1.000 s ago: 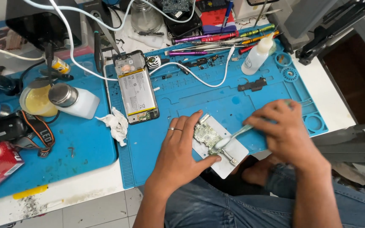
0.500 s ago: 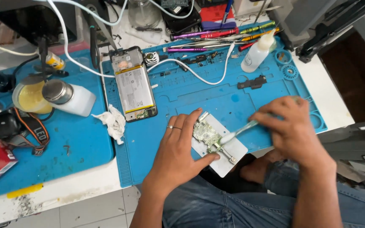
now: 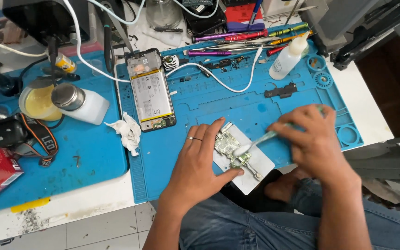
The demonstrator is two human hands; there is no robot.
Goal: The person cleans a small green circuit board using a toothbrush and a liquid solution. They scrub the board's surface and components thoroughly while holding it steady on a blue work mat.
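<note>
Low in the middle of the frame, the left hand (image 3: 199, 163) lies palm-down on the blue silicone work mat (image 3: 237, 104), fingers spread and thumb stretched to the right. Finger and thumb press on the white rectangular holder plate (image 3: 255, 169), which sits tilted at the mat's near edge and overhangs it toward the person's lap. The hand grips nothing — it only bears down flat. A thin ring shows on one finger.

Clamped on that plate is the small green circuit board (image 3: 228, 146), just right of the left fingers.

The right hand (image 3: 315, 141), at centre right, is curled closed around a slim pale-handled brush (image 3: 260, 141); the brush slants down to the left and its white tip rests on the board. The handle is blurred.

Above the left hand, in the upper middle, an opened smartphone with its battery exposed (image 3: 151, 90) lies on the mat. A crumpled white tissue (image 3: 127, 132) sits to its left. A clear squeeze bottle with a white nozzle (image 3: 287, 58) stands at upper right — well apart from both hands. A row of coloured screwdrivers (image 3: 246, 39) lies along the mat's top edge.
</note>
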